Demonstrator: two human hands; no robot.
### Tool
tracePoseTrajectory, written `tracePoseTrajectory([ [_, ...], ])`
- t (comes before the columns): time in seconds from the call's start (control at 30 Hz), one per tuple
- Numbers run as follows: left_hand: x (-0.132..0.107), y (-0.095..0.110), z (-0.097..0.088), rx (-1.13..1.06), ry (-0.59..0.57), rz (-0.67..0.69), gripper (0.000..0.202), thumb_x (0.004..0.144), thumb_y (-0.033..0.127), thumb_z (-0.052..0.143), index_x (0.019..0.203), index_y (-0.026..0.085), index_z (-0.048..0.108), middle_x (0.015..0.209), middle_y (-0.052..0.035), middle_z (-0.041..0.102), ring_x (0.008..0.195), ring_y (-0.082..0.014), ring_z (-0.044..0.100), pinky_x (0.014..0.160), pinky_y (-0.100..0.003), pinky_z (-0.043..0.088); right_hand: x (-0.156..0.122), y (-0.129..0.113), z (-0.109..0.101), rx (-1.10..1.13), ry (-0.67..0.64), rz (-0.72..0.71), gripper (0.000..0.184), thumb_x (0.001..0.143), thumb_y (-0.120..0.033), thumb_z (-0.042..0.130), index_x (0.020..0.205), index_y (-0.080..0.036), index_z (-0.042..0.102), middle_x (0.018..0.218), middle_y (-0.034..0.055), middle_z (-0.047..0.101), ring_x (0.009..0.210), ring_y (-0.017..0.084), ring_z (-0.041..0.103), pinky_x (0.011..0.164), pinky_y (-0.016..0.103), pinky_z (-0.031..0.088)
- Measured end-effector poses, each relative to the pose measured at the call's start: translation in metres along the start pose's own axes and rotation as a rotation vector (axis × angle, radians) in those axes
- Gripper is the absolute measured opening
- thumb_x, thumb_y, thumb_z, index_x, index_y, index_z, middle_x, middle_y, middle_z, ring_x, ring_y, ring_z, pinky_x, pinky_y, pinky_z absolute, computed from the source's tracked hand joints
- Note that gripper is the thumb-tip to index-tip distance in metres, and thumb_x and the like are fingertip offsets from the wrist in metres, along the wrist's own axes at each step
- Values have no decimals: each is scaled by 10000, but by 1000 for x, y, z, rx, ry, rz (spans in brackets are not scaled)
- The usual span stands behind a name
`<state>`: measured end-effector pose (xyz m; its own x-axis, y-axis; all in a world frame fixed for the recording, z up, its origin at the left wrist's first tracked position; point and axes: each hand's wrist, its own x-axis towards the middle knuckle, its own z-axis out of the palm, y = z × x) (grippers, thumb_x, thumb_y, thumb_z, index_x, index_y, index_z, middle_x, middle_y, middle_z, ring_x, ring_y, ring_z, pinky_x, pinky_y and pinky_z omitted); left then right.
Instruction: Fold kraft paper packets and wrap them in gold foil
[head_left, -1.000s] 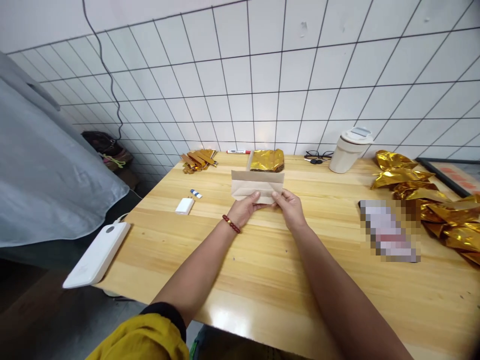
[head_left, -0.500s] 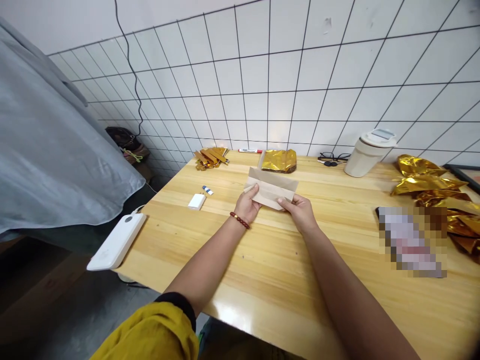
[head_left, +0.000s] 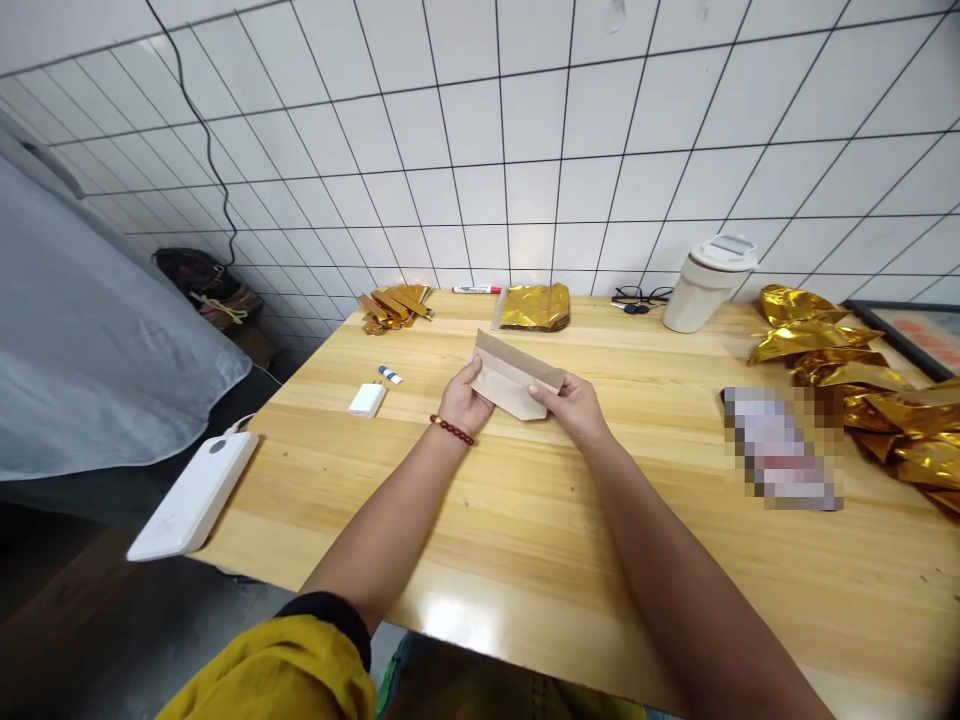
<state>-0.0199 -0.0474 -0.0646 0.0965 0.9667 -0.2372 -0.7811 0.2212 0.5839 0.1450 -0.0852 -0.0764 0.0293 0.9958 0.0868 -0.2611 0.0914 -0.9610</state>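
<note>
Between my two hands is a beige-brown sheet of paper (head_left: 506, 385) with a crease along its length, held a little above the wooden table. My left hand (head_left: 463, 402), with a red bead bracelet (head_left: 451, 430) at the wrist, grips its left end, thumb on top. At the right end, my right hand (head_left: 576, 408) pinches the sheet with the thumb lying on its face. The lower right corner looks slanted, as if folded in. Beyond the paper lies a stack of gold foil sheets (head_left: 534, 307). The fingers beneath the sheet are partly hidden.
Gold strips (head_left: 396, 307), a marker (head_left: 476, 290), glasses (head_left: 641, 296) and a lidded cup (head_left: 709, 285) line the back. A white charger (head_left: 367, 400) and small blue-white tube (head_left: 390, 375) lie left. A white device (head_left: 196, 495) overhangs the left edge. Folded gold foil (head_left: 832, 365) and a blurred phone-like object (head_left: 780, 448) are right.
The camera view has shifted, so everything sits further left. The sheet now slopes more down to the right, and its lower right corner looks slanted. Both hands still hold it.
</note>
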Motion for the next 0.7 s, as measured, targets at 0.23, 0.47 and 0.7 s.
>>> tracePoseTrajectory([
  [0.23,2,1,0,-44,59,-9,270,914,183,522,1141,128,659,955,-81,759,999,-197,698,997,-354,514,-5,-7,2,27,-168,0,596,469,-393,906,999,-215,700,1030,37,750,966,238,691,889,382,542],
  [0.47,-2,2,3,-63,36,-17,319,924,188,503,1209,122,631,988,-85,758,1011,-194,695,1019,-351,499,3,6,-2,-8,-78,-19,480,562,-458,851,952,-213,716,962,39,758,943,242,693,883,410,545],
  [0.7,-2,4,5,-136,72,-67,358,946,211,457,1250,86,598,965,-100,760,925,-189,718,999,-342,506,4,9,-4,7,-101,-66,549,614,-446,830,1097,-232,681,1067,41,743,1004,241,685,936,415,529],
])
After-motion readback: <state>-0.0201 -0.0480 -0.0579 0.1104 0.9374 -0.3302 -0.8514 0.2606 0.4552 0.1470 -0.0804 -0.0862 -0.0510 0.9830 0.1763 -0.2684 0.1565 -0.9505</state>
